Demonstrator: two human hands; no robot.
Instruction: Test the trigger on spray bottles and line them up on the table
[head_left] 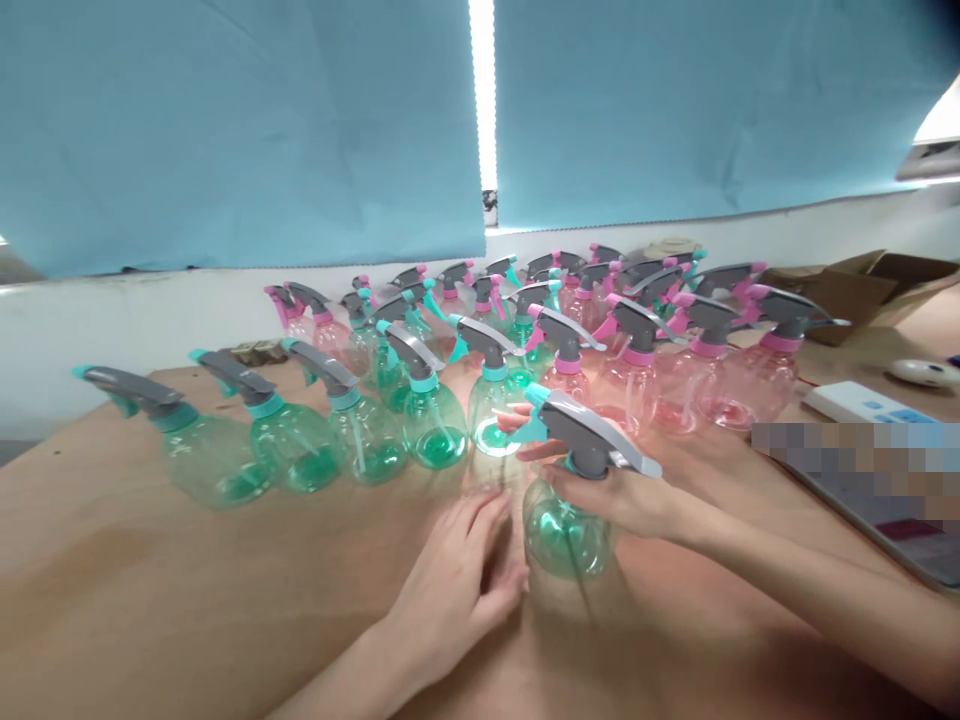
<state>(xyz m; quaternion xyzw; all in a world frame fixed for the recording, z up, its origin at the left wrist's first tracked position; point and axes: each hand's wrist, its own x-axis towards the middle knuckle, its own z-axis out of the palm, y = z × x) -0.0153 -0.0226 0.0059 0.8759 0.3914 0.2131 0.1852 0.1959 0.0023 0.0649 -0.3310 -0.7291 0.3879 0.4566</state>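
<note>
In front of me is a green spray bottle [566, 535] with a grey and turquoise trigger head. My right hand [611, 495] is around its neck, the thumb in front and the fingers reaching past behind the head. Just left of this bottle, my left hand [469, 570] lies low over the table, fingers stretched forward and slightly bent, with nothing seen in it. Beyond my hands stands a row of green spray bottles [435, 425], and to their right a row of pink ones [630, 385]. Part of the held bottle is hidden by my right hand.
More pink and green spray bottles stand behind on the wooden table [187, 600]. At right are a phone-like device [862, 510], a white box [855, 402], a white mouse-like object [924, 374] and an open cardboard box [862, 300]. Blue blinds [247, 130] hang behind.
</note>
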